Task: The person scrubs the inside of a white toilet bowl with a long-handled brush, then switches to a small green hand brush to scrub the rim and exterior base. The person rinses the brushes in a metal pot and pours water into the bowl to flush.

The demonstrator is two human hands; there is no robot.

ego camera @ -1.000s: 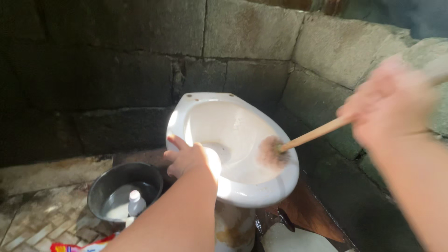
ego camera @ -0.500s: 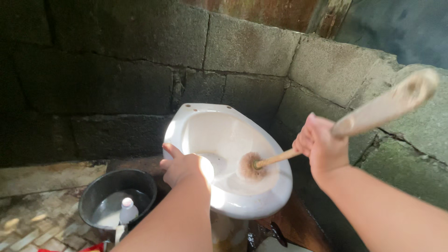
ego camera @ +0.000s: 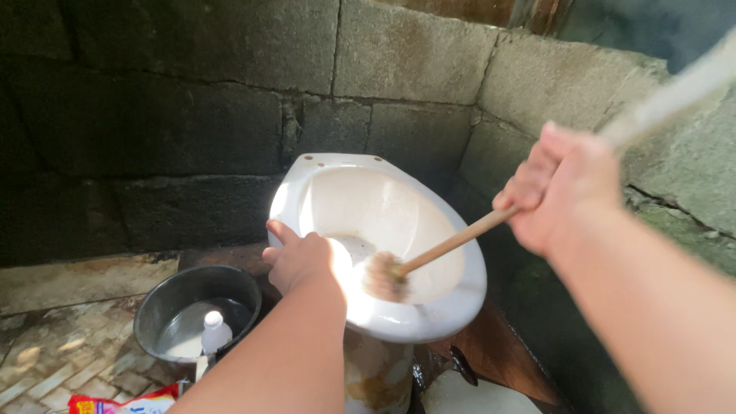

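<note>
The toilet bowl sits at frame centre against the block wall; a basin holding a bottle lies lower left

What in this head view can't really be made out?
- Brush head: motion-blurred, bristles unclear.
- Handle end beyond the right hand: smeared, cut off by the right edge.
- Toilet bowl near rim: washed out by sun glare beside the left hand.
- Bottle in the basin: too small to identify.
</note>
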